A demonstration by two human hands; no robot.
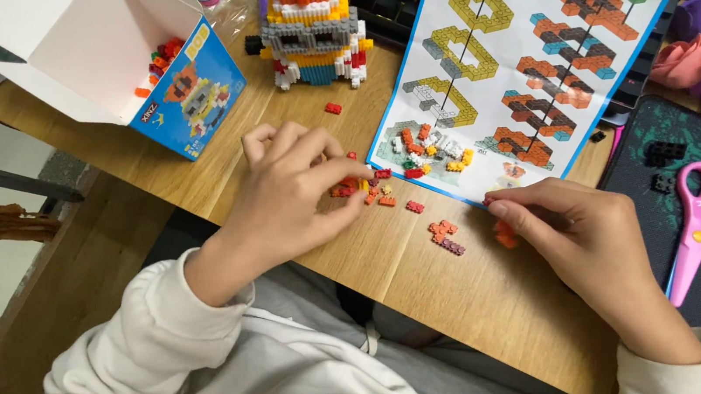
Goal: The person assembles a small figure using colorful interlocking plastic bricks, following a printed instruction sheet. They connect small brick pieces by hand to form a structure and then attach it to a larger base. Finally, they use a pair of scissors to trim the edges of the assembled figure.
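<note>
Small bricks being sorted near the table's front edge.
Loose bricks lie between the hands; the left hand pinches one, the right hand clamps an orange piece. Best pick singly, checking against the instruction sheet behind; the built figure and box stand farther back.

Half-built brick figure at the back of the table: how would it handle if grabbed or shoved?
The brick figure is made of many tiny stacked bricks, so it is probably fragile: a squeeze may pop pieces off. It stands tall on narrow white feet, so a high push would likely tip it. On the smooth wooden table a low push probably slides it.
</note>
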